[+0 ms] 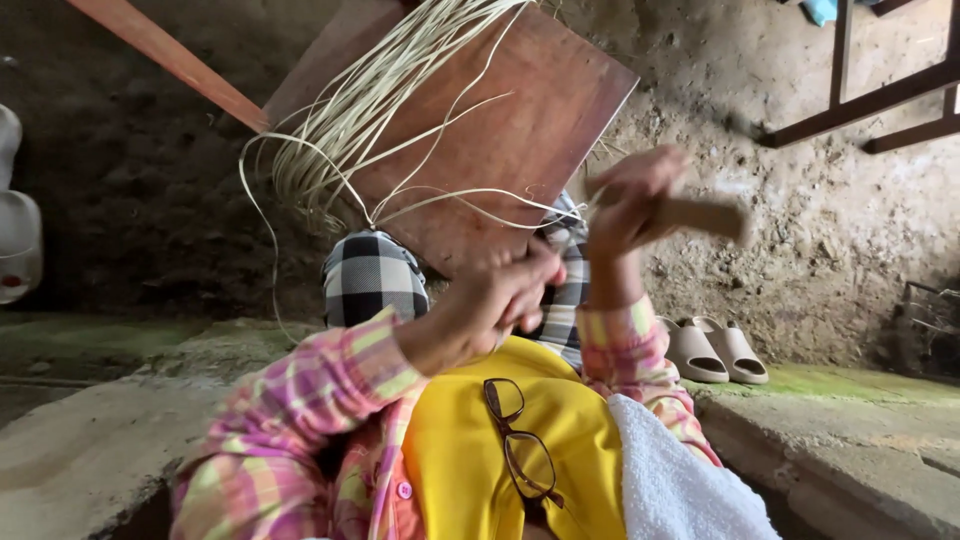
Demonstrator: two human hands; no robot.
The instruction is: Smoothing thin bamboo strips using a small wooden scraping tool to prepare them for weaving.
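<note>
While your left hand [505,290] pinches pale straw strands [380,110] at the wooden board's [510,130] lower edge, your right hand [625,205] closed round a wooden tool [710,217] (blurred), glasses [520,440] on your lap.

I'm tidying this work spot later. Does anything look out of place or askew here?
Yes: the eyeglasses hang loose on the yellow cloth, unworn, and stray pale strips trail off the tilted wooden board.

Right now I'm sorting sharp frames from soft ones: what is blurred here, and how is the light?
Head view: the right hand and the wooden tool it grips are motion-blurred; the glasses look sharp; the light is soft and dim, without glare.
</note>
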